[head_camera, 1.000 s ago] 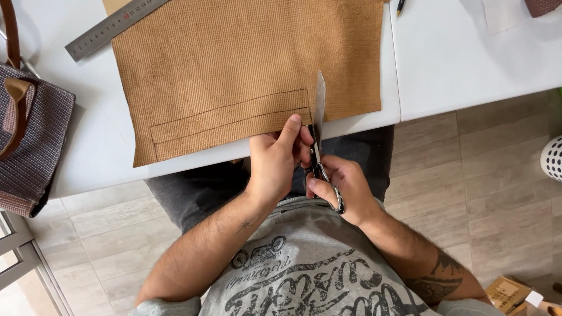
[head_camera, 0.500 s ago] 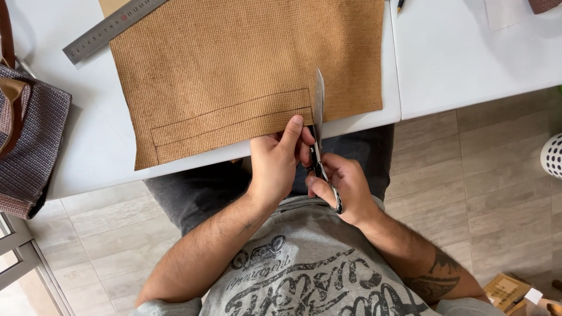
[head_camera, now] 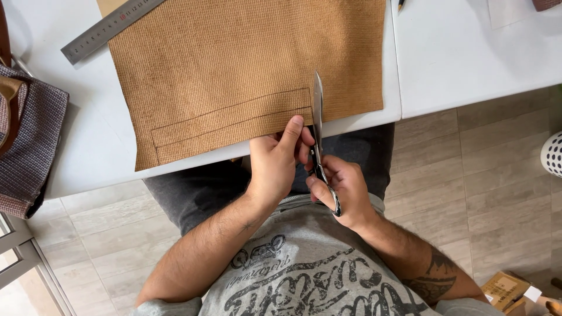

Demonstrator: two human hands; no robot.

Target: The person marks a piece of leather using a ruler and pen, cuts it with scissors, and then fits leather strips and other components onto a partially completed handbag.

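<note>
Right hand (head_camera: pixel 342 190): fingers closed through the loops of a pair of steel scissors (head_camera: pixel 319 137); the blades pointed away from the body, the upper blade lying over the near edge of the fabric.

Left hand (head_camera: pixel 274 161): thumb and fingers pinched on the near hem of the tan fabric sheet (head_camera: pixel 246 64), just left of the blades, thumb on top and the other fingers under the overhang.

Fabric, handling (judged): light, limp enough to droop at the table edge, yet coarse enough to lie flat without curling; not slippery, not fragile, apt to fray at a cut. Best held close beside the blades, at the edge, so the weave stays taut where the steel meets it.

Fabric, appearance: mustard-brown, ribbed or woven texture, roughly rectangular. Dark drawn lines marked out a long narrow strip parallel to the near edge, ending level with the scissors.

Fabric, location: spread on the white table (head_camera: pixel 93 134), near edge hanging slightly past the table's rim above the person's lap.

Surrounding items: a metal ruler (head_camera: pixel 111 26) lying slantwise at the fabric's far left corner; a checked woven bag (head_camera: pixel 29 146) at the table's left end; pale tiled floor (head_camera: pixel 480 175) below.
</note>
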